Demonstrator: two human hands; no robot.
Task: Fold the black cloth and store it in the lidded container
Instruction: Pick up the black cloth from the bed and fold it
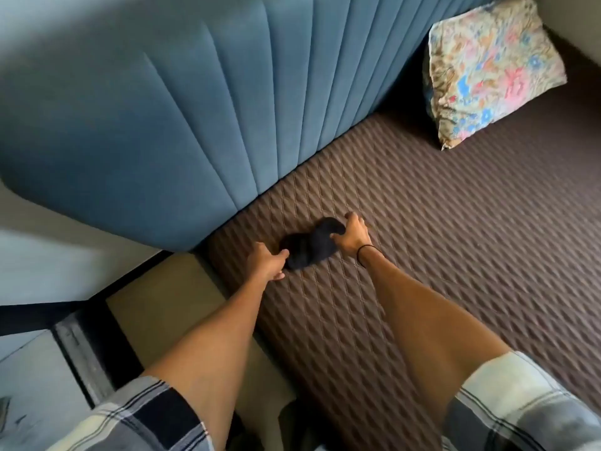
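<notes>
— Where do we find the cloth (pixel 309 247)?

— On the mattress (pixel 455 255), near its left edge, just in front of the headboard (pixel 146 125) that rises behind it.

— And our hands?

— One at each end. Our left hand (pixel 266 263) pinches the near-left end; our right hand (pixel 353 237) grips the far-right end. The cloth lies bunched between them, on the mattress surface.

— Anything else on the mattress?

— A pillow (pixel 487 70), well apart to the far right, leaning against the headboard.

— Left of the mattress?

— The bed frame's ledge (pixel 169 294) runs beside it, with floor (pixel 32 402) further left, below.
</notes>
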